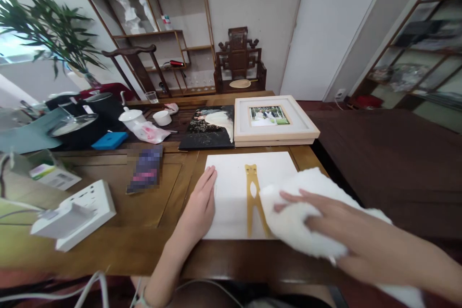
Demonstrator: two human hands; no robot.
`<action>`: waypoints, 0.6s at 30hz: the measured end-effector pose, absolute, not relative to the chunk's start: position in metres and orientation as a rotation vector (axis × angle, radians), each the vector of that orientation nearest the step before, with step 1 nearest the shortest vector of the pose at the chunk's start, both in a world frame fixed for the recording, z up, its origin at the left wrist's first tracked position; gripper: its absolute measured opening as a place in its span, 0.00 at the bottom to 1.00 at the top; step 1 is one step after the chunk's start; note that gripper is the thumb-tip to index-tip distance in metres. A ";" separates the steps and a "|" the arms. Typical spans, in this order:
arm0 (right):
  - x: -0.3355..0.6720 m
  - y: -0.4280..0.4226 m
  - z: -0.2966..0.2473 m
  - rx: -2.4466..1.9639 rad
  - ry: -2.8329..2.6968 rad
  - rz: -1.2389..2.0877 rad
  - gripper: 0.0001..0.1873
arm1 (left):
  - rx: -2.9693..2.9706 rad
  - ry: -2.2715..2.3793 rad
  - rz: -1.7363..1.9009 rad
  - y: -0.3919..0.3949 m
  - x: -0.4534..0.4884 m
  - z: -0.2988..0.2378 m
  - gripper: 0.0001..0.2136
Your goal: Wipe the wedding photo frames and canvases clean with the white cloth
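As one hand (335, 221) holds cloth (301, 238), one panel (231, 192)

Two hands (197, 209), one cloth (294, 231), one panel (229, 192)

On the wooden surface (144, 238), a white panel (229, 197) lies flat with a forked gold piece (250, 209) on it. The left hand (198, 204) rests along the panel's left edge, fingers together. The right hand (334, 221) bunches a white cloth (288, 228) in its grip over the panel's right side. Beyond the panel, a dark picture (204, 127) sits beside a pale-framed photo (269, 116); a white power strip (96, 209) lies at left.
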State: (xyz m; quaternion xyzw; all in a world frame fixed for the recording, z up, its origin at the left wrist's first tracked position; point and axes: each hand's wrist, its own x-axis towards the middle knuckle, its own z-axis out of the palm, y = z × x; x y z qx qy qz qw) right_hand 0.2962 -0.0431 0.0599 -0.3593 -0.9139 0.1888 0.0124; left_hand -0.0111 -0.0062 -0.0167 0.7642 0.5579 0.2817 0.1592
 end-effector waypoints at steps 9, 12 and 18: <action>0.276 0.036 0.033 -1.290 -2.666 0.215 0.23 | 2.162 1.604 0.840 -0.006 -0.011 -0.016 0.23; 0.276 0.007 0.042 -1.209 -2.768 0.313 0.24 | 2.168 1.611 0.831 -0.006 -0.010 -0.016 0.22; 0.302 -0.076 0.062 -1.035 -2.779 0.576 0.28 | 2.197 1.605 0.824 -0.005 -0.010 -0.017 0.23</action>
